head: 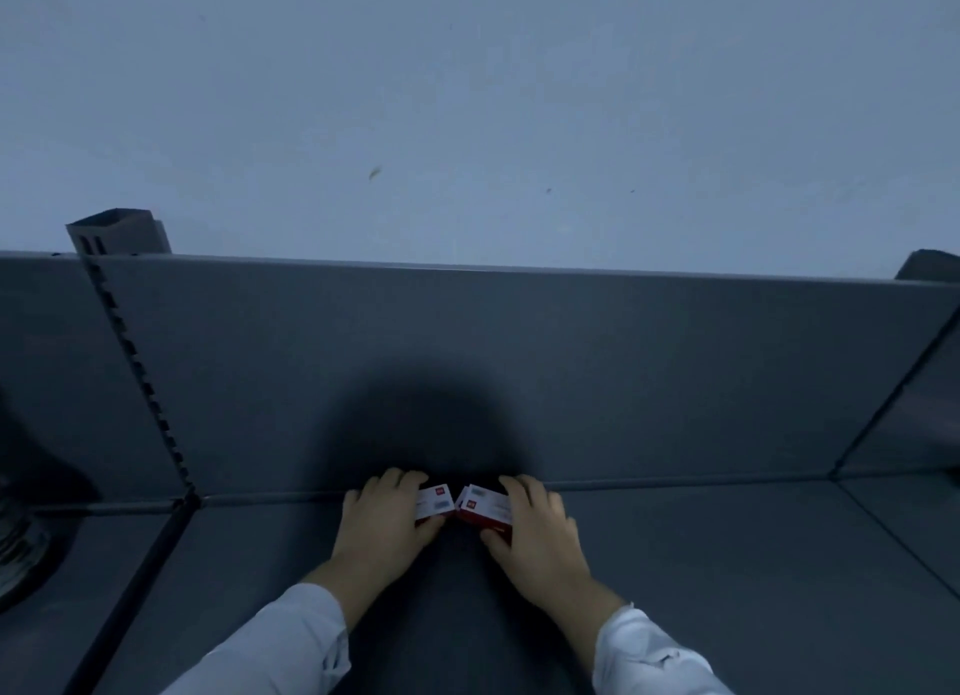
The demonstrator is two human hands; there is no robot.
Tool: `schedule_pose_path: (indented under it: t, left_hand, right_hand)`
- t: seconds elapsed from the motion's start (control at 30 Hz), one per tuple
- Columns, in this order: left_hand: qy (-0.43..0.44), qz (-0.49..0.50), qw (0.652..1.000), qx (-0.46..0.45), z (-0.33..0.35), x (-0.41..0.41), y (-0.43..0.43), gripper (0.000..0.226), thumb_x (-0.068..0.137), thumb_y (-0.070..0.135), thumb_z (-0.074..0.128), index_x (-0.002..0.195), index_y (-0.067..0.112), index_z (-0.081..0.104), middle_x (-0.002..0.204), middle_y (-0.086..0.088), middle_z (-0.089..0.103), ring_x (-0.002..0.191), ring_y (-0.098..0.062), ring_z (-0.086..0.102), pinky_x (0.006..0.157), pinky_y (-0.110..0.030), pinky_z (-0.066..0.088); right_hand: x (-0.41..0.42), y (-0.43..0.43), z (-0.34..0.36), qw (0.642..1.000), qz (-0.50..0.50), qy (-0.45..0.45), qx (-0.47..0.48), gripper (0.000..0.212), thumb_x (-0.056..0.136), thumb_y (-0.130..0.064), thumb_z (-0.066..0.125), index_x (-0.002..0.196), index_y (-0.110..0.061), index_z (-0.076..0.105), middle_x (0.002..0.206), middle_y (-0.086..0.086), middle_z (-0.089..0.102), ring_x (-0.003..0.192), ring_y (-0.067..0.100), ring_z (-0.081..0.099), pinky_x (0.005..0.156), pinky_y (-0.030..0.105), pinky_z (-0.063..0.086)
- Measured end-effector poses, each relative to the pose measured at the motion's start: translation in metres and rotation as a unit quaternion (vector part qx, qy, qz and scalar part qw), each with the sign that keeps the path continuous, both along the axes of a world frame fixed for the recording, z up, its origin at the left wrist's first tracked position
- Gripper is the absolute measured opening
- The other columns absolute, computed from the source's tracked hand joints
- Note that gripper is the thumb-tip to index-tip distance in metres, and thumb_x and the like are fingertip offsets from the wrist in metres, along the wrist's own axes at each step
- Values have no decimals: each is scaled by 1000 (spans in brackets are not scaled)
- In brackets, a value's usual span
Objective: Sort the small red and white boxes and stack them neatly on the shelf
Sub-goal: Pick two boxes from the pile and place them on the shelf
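White sleeves (291, 637) at bottom edge, both arms reaching forward over grey shelf (675, 564). Left hand (387, 520) grips one box (434, 503), fingers curled over far edge, thumb under near edge. Right hand (535, 528) grips small stack (488, 507) of same red and white boxes, count unclear. Box and stack sit at back of shelf, tilted toward each other, inner corners touching or nearly so. Back panel (571, 356) just behind, with dark shadow (426, 424). Slotted upright (140, 372) at left. Pale wall (467, 97) above.
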State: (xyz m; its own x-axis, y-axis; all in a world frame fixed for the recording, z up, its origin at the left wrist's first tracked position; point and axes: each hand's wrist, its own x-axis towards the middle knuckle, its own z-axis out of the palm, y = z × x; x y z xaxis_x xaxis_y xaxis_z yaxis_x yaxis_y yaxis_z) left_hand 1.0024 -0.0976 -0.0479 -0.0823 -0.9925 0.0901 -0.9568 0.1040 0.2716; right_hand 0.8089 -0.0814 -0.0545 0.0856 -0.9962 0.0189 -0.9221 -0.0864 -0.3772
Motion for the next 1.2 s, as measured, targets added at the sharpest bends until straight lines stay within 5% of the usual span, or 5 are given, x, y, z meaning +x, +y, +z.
schedule_pose_path:
  t: [0.23, 0.33, 0.43, 1.2]
  left_hand:
    - [77, -81, 993, -43, 14, -24, 9, 47, 97, 42, 48, 139, 23, 49, 138, 5, 54, 122, -12, 53, 101, -25, 38]
    - [44, -133, 990, 11, 18, -47, 14, 56, 101, 41, 39, 152, 20, 29, 159, 2, 28, 146, -15, 25, 117, -27, 19]
    - [0, -165, 985, 49, 25, -72, 18, 61, 103, 41, 32, 156, 18, 13, 164, 0, 9, 150, -17, 8, 120, -32, 8]
    - [0, -313, 949, 43, 67, -409, 114, 65, 101, 40, 30, 156, 18, 4, 164, 3, -1, 150, -13, -2, 122, -35, 1]
  right_hand:
    - [-44, 19, 20, 1000, -9, 15, -6, 68, 98, -48, 44, 155, -22, 17, 163, -6, 9, 150, 18, 8, 121, 33, 11]
    - [-62, 33, 27, 999, -3, 42, -13, 67, 100, -45, 39, 156, -21, 11, 164, -5, 3, 151, 16, 1, 123, 32, 3]
    - [-81, 48, 35, 998, -15, 59, -15, 65, 102, -43, 35, 157, -20, 8, 165, -5, 0, 151, 14, -3, 122, 33, -2]
    - [-392, 219, 84, 975, -206, 79, -39, 65, 103, -46, 29, 157, -19, 7, 165, -5, -1, 151, 14, -5, 122, 35, 0]
